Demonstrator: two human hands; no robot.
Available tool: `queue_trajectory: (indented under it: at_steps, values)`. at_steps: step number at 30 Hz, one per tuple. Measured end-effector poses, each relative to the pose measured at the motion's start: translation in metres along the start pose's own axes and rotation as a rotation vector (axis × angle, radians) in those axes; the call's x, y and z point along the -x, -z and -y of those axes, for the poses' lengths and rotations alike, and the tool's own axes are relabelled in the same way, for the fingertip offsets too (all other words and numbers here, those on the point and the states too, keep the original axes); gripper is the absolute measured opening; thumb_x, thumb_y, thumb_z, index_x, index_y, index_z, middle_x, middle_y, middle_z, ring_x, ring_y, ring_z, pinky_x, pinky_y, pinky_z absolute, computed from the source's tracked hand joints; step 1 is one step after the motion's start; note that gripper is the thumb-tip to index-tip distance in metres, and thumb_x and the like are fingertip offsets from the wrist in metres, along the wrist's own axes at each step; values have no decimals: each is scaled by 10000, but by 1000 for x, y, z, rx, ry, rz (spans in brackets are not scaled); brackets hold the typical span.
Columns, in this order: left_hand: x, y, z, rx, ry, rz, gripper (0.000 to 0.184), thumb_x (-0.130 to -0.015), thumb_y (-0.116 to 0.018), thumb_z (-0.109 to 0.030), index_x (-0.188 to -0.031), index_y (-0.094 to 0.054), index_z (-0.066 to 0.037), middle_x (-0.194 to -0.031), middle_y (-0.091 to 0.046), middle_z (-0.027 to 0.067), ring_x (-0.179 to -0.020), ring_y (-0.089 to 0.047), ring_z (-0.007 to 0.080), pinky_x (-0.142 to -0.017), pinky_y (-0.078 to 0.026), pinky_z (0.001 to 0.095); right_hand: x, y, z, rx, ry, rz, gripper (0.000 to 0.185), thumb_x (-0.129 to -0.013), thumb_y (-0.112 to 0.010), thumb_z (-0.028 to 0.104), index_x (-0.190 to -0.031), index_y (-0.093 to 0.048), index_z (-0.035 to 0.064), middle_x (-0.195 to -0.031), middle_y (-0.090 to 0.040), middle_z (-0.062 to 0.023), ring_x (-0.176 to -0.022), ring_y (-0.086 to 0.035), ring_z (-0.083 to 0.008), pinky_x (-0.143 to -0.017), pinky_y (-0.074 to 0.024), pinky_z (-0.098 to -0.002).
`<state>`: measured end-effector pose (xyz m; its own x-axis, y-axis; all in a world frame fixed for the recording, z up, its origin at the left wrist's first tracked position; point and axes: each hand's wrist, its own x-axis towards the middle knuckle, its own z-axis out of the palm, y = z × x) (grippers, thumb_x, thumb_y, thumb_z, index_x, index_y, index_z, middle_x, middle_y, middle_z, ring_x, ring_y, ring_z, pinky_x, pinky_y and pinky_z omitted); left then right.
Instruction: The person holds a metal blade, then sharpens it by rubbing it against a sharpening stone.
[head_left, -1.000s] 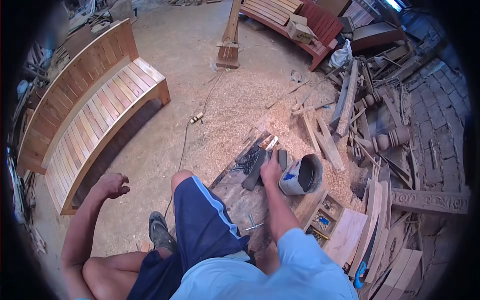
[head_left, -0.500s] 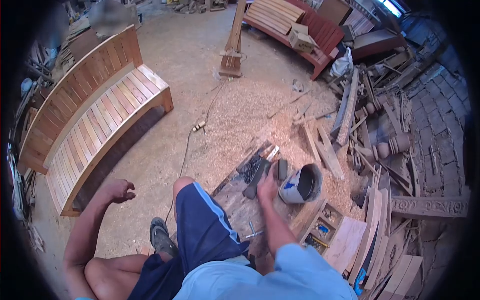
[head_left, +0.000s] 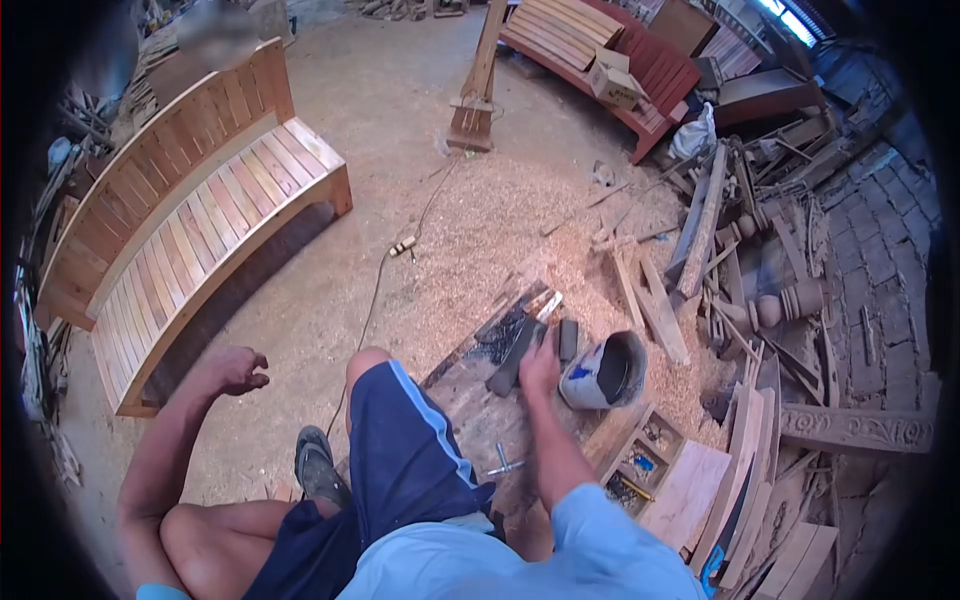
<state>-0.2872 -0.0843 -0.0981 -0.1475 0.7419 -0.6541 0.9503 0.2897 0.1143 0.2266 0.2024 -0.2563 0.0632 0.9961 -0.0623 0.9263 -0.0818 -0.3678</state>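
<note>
My right hand (head_left: 540, 368) is low over the work board (head_left: 470, 420), its fingers closed against the edge of a long dark grey block (head_left: 511, 362). A smaller dark block (head_left: 568, 341) lies just beyond that hand. To its right stands a grey bucket (head_left: 604, 372) with blue smears and a dark inside. My left hand (head_left: 240, 370) hangs in the air left of my knee, fingers loosely bent, thumb apart, nothing in it. A metal T-shaped tool (head_left: 505, 463) rests on the board near my shorts.
A curved slatted bench (head_left: 215, 225) stands at the left. A cable with a connector (head_left: 402, 246) crosses the floor among wood shavings (head_left: 500, 210). At right are a compartmented wooden box (head_left: 640, 462), a blue-handled saw (head_left: 713, 568) and scrap timber. A red bench (head_left: 640, 90) carries a carton (head_left: 615, 80).
The view has shifted slightly. My left hand is a little higher and its fingers look similarly bent. My right hand stays at the dark grey block.
</note>
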Motion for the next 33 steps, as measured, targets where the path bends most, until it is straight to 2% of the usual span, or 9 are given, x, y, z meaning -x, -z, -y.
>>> queue_trajectory:
  at_steps: [4,8,11,13,18,21,24,29,33]
  values:
    - [2,1,-6,-78,-8,53,504,-916,-643,-494,-1256,-700,-126,-1152,-723,198,-1080,-683,399,-920,-544,499,-27,-4,13,-46,-6,-167,692,-992,-585,370,-1616,-287,344,-897,-722,-265,-824,-707,-470,-746,-548,-571]
    - [11,10,-15,6,21,-10,516,-926,-633,-503,-1275,-692,-128,-1196,-714,191,-1111,-671,401,-945,-534,497,16,-5,0,-15,104,-184,684,-988,-569,368,-1614,-293,347,-883,-724,-245,-818,-708,-456,-737,-545,-562]
    - [-8,-18,12,-12,23,-33,496,-925,-631,-509,-1256,-699,-146,-1207,-722,153,-1134,-672,376,-944,-537,494,-27,2,18,57,-21,-68,693,-984,-570,336,-1615,-285,353,-901,-729,-234,-819,-706,-455,-737,-546,-562]
    - [-9,-19,9,-138,31,143,504,-919,-629,-522,-1251,-702,-150,-1216,-718,155,-1147,-664,384,-950,-535,498,-37,5,25,-37,-71,-136,698,-973,-579,302,-1610,-299,358,-920,-738,-220,-826,-705,-459,-750,-545,-568]
    - [-18,-16,13,0,-6,16,485,-930,-618,-522,-1245,-704,-163,-1225,-713,156,-1155,-660,384,-948,-533,507,4,16,31,-84,-13,-160,700,-955,-605,245,-1592,-338,357,-982,-735,-223,-840,-708,-453,-752,-541,-567]
    - [-11,-36,14,39,-6,20,477,-936,-613,-523,-1245,-704,-171,-1231,-712,156,-1157,-660,382,-950,-533,509,-27,5,19,-97,18,-156,662,-978,-599,291,-1590,-348,260,-1028,-727,-269,-876,-694,-508,-801,-536,-575]
    - [-21,-31,14,-159,-33,178,477,-942,-608,-522,-1215,-712,-145,-1203,-716,167,-1131,-667,388,-932,-535,517,-20,10,10,-98,-38,-36,704,-968,-593,239,-1609,-304,291,-1021,-734,-235,-875,-704,-474,-784,-537,-564]
    - [-13,-17,3,40,-52,42,547,-948,-598,-534,-1307,-672,-128,-1273,-685,196,-1185,-641,393,-991,-505,513,3,28,16,28,62,63,694,-981,-596,284,-1611,-312,228,-1019,-731,-266,-866,-705,-481,-790,-526,-589]
    - [-30,-42,15,-65,-67,55,466,-940,-602,-510,-1135,-728,-106,-1133,-724,189,-1069,-678,404,-888,-538,535,-34,23,14,-16,107,32,698,-978,-596,287,-1613,-309,253,-1012,-732,-264,-860,-711,-472,-775,-529,-592]
